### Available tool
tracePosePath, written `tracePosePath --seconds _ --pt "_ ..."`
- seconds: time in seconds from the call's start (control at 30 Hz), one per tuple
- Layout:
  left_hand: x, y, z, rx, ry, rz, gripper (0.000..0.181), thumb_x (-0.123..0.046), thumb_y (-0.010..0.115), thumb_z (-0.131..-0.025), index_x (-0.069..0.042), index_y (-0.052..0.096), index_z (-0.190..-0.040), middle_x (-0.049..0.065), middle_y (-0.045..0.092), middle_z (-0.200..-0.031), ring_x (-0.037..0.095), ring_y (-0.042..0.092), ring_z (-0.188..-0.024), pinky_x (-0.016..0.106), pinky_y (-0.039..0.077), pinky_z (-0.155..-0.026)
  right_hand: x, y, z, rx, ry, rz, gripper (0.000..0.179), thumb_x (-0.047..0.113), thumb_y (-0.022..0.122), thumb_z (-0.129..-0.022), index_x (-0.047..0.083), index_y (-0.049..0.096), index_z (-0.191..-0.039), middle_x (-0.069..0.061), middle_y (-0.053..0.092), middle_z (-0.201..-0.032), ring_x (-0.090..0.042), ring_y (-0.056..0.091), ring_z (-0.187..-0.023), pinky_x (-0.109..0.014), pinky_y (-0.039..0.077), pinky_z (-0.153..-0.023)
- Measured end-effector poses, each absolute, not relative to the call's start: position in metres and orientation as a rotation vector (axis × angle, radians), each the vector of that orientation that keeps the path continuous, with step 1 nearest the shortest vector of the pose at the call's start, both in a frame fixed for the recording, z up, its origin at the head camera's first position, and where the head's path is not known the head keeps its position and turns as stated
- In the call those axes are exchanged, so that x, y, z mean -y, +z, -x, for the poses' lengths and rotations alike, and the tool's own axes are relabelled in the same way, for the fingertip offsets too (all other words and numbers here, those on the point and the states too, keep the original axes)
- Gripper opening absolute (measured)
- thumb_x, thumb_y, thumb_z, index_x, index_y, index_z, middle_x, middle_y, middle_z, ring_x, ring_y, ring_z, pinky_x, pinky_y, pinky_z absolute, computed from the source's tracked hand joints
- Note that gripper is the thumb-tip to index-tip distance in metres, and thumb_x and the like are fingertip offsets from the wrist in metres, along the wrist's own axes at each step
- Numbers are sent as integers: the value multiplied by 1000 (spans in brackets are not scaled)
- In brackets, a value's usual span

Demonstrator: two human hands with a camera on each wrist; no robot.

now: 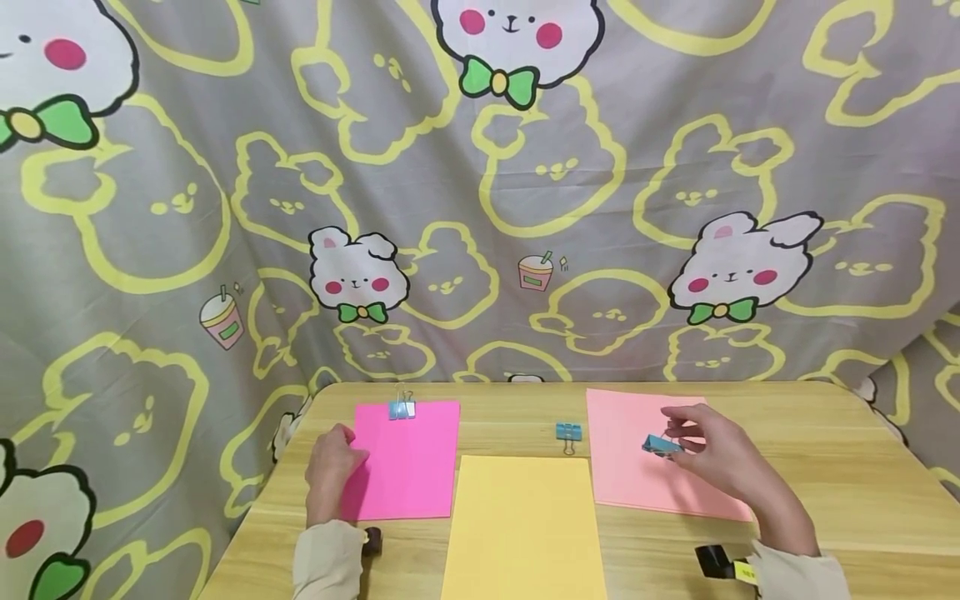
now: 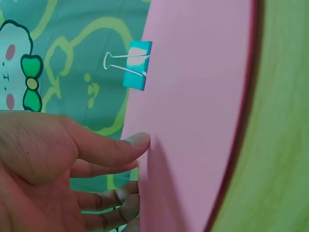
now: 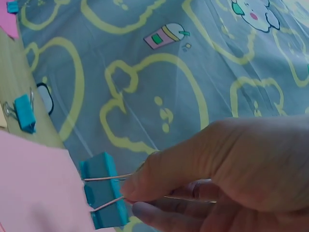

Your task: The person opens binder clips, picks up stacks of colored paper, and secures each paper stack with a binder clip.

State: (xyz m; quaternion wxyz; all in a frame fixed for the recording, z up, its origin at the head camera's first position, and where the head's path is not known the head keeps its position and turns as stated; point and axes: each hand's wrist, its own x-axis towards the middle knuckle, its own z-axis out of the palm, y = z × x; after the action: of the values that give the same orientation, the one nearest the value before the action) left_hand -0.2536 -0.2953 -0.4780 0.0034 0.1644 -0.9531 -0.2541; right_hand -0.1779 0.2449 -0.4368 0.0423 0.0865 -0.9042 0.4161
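Yellow paper (image 1: 525, 533) lies nearest on the tabletop (image 1: 862, 458); the left hand (image 1: 330, 467), fingers half bent, touches the left edge of magenta paper (image 1: 411, 467), whether gripping I cannot tell; the right hand (image 1: 720, 450) pinches a blue clip (image 1: 658, 446) above pale pink paper (image 1: 618, 425); farther, a second clip (image 1: 402, 410) holds the magenta paper's far edge.

A curtained tabletop corner, perhaps in a home, the room mostly hidden; rabbit-print fabric (image 1: 450, 183) hangs beyond the left hand (image 1: 330, 467) and right hand (image 1: 716, 447); a wood-grain table (image 1: 832, 450) spreads beneath them; pink paper (image 1: 412, 467) at the left and a blue binder clip (image 1: 660, 447) in the right suggest desk work.
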Motion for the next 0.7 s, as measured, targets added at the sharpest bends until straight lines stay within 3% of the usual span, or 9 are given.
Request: tracePosePath --seconds 0.23,0.47,0.7 --pt "279 -456 248 2993 -764 -425 40 -12 74 -91 4 58 -124 33 52 -119 52 54 -107 60 49 -80 -256 -439 176 2827 1211 -187 57 -4 83 -80 -13 59 -131 -21 69 -112 -46 67 -107 -45 59 -81" --pt "256 -438 245 2955 -931 -88 32 -5 74 -91 5 64 -119 24 66 -107 36 64 -92 52 53 -79 -260 -443 176 2758 1179 -167 58 -7 84 -77 -13 60 -130 -21 67 -109 -47 68 -104 -44 60 -80" --pt "232 -429 240 2898 -1136 160 22 0 73 -91 4 68 -112 13 69 -98 31 67 -94 46 55 -80 -262 -446 177 2714 1158 -179 58 -8 85 -75 -14 61 -128 -21 66 -107 -48 68 -103 -43 59 -79"
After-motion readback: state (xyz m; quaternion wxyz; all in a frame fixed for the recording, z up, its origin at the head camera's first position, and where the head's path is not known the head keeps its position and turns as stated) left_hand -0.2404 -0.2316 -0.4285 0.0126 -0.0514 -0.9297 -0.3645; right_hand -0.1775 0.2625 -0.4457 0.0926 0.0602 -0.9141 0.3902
